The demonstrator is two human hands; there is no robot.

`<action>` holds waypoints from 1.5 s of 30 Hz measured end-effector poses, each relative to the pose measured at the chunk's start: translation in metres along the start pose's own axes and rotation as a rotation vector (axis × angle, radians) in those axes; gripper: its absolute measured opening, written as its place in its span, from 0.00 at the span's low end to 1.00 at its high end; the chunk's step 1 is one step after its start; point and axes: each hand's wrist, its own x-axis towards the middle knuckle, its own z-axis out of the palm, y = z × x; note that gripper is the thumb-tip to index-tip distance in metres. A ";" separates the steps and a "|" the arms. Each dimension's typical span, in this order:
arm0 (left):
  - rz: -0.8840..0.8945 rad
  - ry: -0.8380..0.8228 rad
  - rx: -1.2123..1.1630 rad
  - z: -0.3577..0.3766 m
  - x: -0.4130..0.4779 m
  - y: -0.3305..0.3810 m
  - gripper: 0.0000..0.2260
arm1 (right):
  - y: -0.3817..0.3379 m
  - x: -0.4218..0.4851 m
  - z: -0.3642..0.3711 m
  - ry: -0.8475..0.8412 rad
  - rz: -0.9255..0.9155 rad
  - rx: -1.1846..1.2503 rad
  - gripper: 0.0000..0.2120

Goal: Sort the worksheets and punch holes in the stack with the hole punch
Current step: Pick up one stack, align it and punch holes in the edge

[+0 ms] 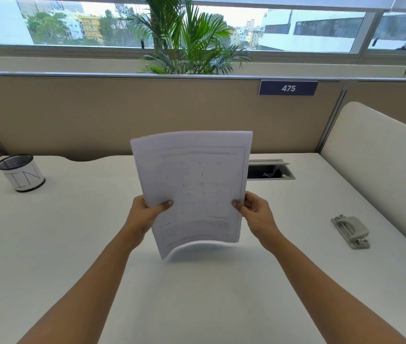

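- Worksheets [194,184], between the left grip [145,214] and the right grip [256,212]: thin, matt white paper.
- Desk [73,244] beneath the grips: smooth, matt, off-white.
- Hole punch [351,230], right of the right grip: dull grey metal.
- Cup [20,172], left of the left grip: black wire mesh, paper-wrapped.

A black mesh pen cup [20,173], wrapped in white paper marked IN, sits far left on the white desk [73,244]. An open cable hatch [270,170] is set near the desk's back edge. The beige partition [122,115] behind carries a dark number plate [288,88] reading 475. Beyond it, a palm plant [189,38] stands before a window [321,28] showing buildings and trees.
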 end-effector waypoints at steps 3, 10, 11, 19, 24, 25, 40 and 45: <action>-0.011 -0.006 -0.001 0.000 -0.002 -0.004 0.18 | 0.003 -0.001 0.001 0.002 0.020 0.035 0.11; -0.006 0.025 0.010 0.004 0.000 0.000 0.08 | 0.000 0.001 0.003 0.055 0.020 0.048 0.09; -0.003 0.025 0.008 0.004 0.000 0.002 0.09 | 0.000 0.002 0.003 0.054 0.015 0.050 0.09; -0.012 0.027 0.022 0.006 -0.002 0.002 0.10 | 0.001 0.001 -0.001 0.047 0.029 0.092 0.12; 0.004 0.051 0.027 0.008 -0.001 0.008 0.09 | -0.003 0.004 0.000 0.059 0.018 0.084 0.12; 0.009 0.050 0.022 0.008 -0.001 0.009 0.08 | -0.003 0.004 0.000 0.059 0.015 0.082 0.12; 0.034 0.037 -0.009 0.005 -0.003 0.009 0.12 | -0.005 0.003 0.002 0.042 -0.024 0.080 0.10; -0.005 0.037 -0.001 0.007 -0.005 0.002 0.08 | 0.001 0.001 0.001 0.032 -0.019 0.056 0.09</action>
